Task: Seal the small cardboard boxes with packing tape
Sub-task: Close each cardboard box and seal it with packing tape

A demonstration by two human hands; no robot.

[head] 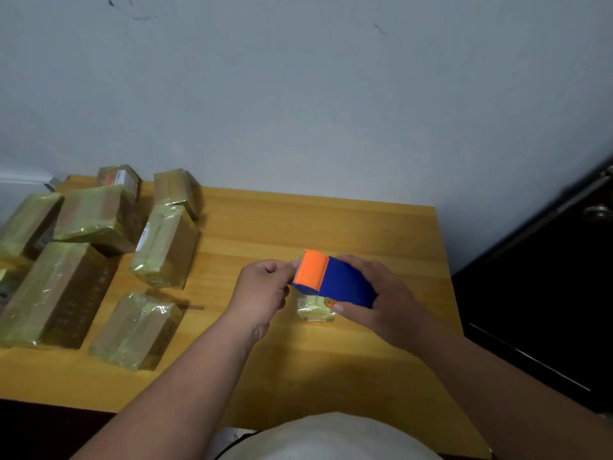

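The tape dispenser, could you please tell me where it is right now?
In the head view, the tape dispenser is right of centre above the wooden table, held by the right hand, with the left hand at its orange end.

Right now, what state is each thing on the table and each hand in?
Tape dispenser: held above the table, cutter end toward left hand.
Right hand: grips the dispenser body.
Left hand: pinches at the cutter edge.
Small box: under the dispenser, taped.
Boxes at left: taped, lying flat.
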